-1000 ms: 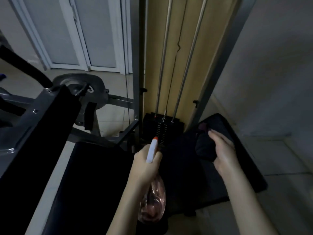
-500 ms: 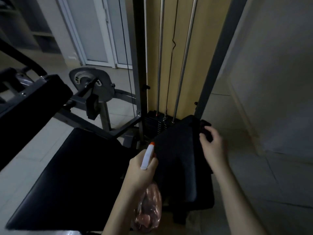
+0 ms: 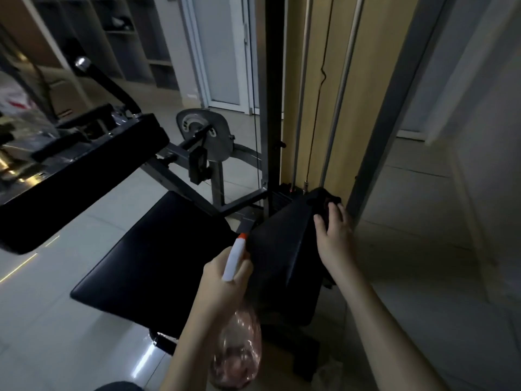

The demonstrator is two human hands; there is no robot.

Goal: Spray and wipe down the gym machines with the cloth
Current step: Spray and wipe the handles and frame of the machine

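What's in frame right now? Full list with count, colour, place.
spray bottle: 1, clear pinkish body, white head, orange nozzle; bottom centre, in left hand
cloth: 1, dark; top end of back pad, under right hand
seat pad: 1, black; centre
back pad: 1, black; right of seat pad
raised pad: 1, black; left
guide rods: 2, silver; top centre, running down to weight stack
weight stack: 1, black; behind back pad
cam plate: 1, grey; behind seat pad
shelving: 1, pale; top left
left hand: 1; grips spray bottle at its head
right hand: 1; holds cloth against back pad
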